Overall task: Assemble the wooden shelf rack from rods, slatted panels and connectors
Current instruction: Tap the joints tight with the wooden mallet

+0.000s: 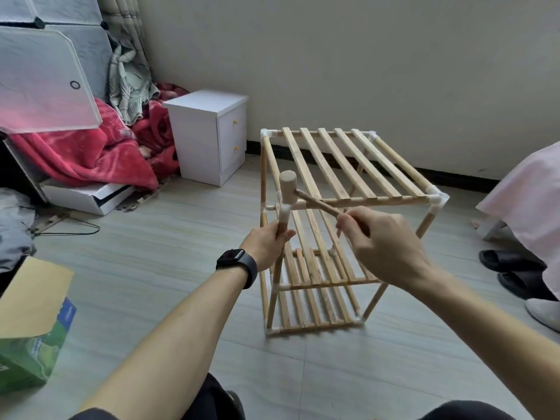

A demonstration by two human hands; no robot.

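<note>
A wooden shelf rack stands on the floor, with three slatted panels joined by rods and white connectors. My left hand grips the near-left upright rod just below the top corner connector. My right hand holds the handle of a small wooden mallet. The mallet's head sits right on that near-left connector.
A white bedside cabinet stands left of the rack by the wall. Red blankets and plastic panels pile at the left. A green carton sits at the lower left. Black slippers and a pink-covered bed are at the right.
</note>
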